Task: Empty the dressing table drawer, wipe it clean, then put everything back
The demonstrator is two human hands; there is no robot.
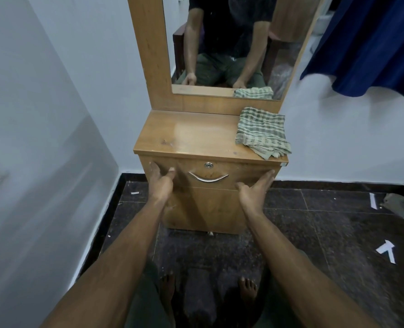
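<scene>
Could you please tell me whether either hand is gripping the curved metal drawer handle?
No, the left hand and right hand lie flat on the drawer front either side of the curved metal handle.

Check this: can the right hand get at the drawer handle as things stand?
Probably yes. The right hand lies open against the drawer front, just right of the handle, with nothing between them.

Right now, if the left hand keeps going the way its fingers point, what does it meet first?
The drawer front, left of the handle. The left hand looks at or almost on it already; depth is unclear.
</scene>
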